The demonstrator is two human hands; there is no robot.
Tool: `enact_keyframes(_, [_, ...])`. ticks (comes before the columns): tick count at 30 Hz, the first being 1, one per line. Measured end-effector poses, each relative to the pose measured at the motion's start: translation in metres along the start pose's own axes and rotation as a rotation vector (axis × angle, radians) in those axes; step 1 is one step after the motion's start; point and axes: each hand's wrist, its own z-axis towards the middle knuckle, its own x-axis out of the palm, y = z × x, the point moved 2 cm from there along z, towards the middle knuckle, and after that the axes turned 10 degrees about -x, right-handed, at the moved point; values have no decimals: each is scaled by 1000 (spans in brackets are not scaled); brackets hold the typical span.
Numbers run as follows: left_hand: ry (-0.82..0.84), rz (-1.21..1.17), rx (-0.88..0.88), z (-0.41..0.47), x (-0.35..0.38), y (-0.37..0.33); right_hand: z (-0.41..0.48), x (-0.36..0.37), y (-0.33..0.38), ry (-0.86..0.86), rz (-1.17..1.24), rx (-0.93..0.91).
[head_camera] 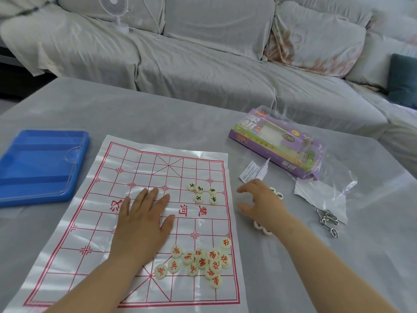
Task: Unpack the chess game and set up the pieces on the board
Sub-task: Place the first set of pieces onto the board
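Pressing flat on the middle of the board [135,177] with the left hand [144,220], fingers straight and spread, gripping nothing. Just off the sheet's right edge, hovering over the table [158,109] with the right hand [259,202], fingers curled downward and blurred. Grip unreadable there, holding or not, can't say. Lower right of the board: a tight heap of red-lettered pieces [203,260], touching and partly overlapping. Higher up, right of centre on the board: five black-lettered pieces [202,193] in a small cluster. More loose pieces [279,195] on the table, just right of the right hand, and a couple peeking out under its wrist. Far left of frame: blue tray [40,168] under a clear lid. Upper right of the table: purple game box [277,143], a folded paper slip [255,170] just beside it, a torn clear bag [327,190], metal rings [328,219] at the bag's near edge.
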Motion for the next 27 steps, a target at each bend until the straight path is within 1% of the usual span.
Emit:
enact_keyframes(3, [-13, -20, 0, 0, 0, 0, -23, -9, -27, 6, -50, 72])
enact_keyframes(5, [-15, -7, 3, 0, 0, -1, -35, -10, -39, 45, -73, 121])
enact_keyframes(8, [-16, 12, 0, -1, 0, -1, -44, -6, -46, 107, -41, 171])
enact_keyframes(11, [-5, 32, -11, -2, -2, -3, -46, 0, -43, 104, -23, 130])
enact_keyframes(13, [8, 60, -15, -2, -3, -4, -45, 4, -39, 111, -49, 91])
enact_keyframes(19, [12, 68, -12, -3, -2, -4, -33, 7, -26, 101, -122, 55])
enact_keyframes(24, [11, 52, -13, -4, -2, -3, -23, 4, -19, 194, -226, 28])
enact_keyframes(27, [4, 39, -10, -3, -1, -3, -18, 4, -18, 223, -225, 29])
